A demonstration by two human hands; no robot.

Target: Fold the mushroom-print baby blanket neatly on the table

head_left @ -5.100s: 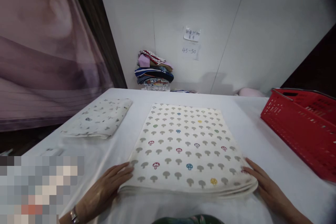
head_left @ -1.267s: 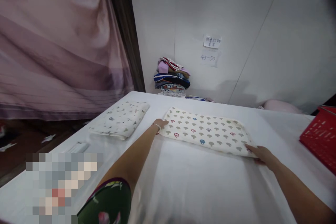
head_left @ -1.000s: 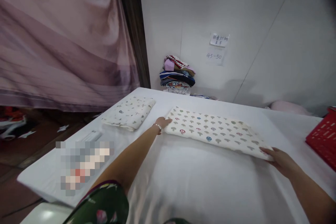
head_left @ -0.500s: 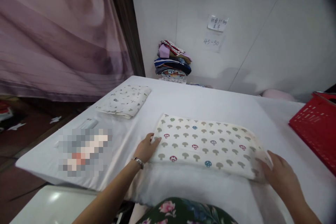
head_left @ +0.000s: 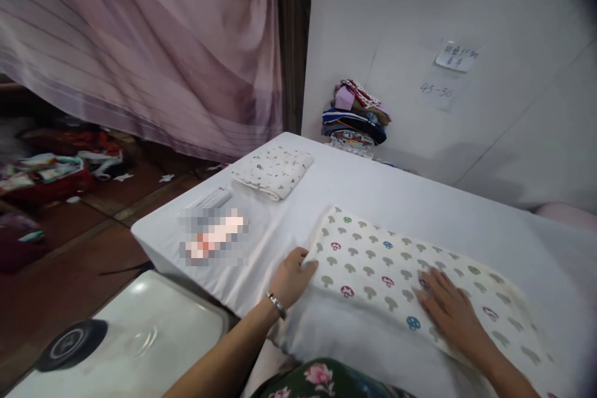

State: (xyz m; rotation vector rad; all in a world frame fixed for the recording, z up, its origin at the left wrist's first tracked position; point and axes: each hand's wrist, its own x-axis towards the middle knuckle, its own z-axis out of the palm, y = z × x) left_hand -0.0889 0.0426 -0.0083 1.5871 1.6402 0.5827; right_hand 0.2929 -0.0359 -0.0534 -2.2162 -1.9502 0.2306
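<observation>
A folded cream cloth (head_left: 373, 261) with grey, red, blue and green mushroom prints lies flat on the white-covered table. At its left edge, my left hand (head_left: 291, 280) has its thumb on top and its fingers curled by the edge, closed on it. My right hand (head_left: 450, 314) rests palm down on the middle of the print, its fingers stretched out. Farther back on the left lies another folded white cloth (head_left: 273, 171) with a small dark print, apart from both hands.
A blurred-out item (head_left: 217, 236) sits on the table's left side. Beside the table stands a white lidded surface (head_left: 140, 336) with a dark handle. Folded fabrics (head_left: 357, 115) are stacked by the wall, under paper notes (head_left: 457, 56). A pink curtain (head_left: 209, 43) hangs at left.
My right hand has moved from the cloth's right end onto its middle. My left hand stays at the left edge. The view has swung left, so the red basket is out of sight.
</observation>
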